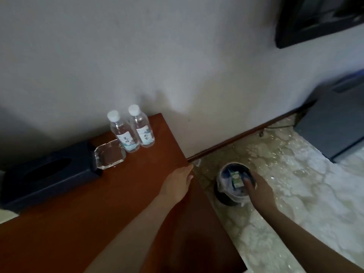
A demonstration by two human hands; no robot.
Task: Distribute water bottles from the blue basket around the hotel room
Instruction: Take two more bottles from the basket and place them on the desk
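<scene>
Two clear water bottles with white caps and pale labels stand side by side at the back of a red-brown desk (137, 194), against the wall: one on the left (124, 133), one on the right (142, 128). My left hand (177, 184) lies flat at the desk's right edge, well in front of the bottles, and holds nothing. My right hand (258, 188) reaches down into a small round bin (226, 196) on the floor. Its fingers are beside a green-and-white carton (237, 179) inside; whether they grip it is hidden. The blue basket is not in view.
A dark tissue box (47, 180) and a clear glass ashtray (109, 154) sit left of the bottles. A dark cabinet (334, 127) stands on the marble floor at the right. A dark screen (319, 18) hangs on the wall above.
</scene>
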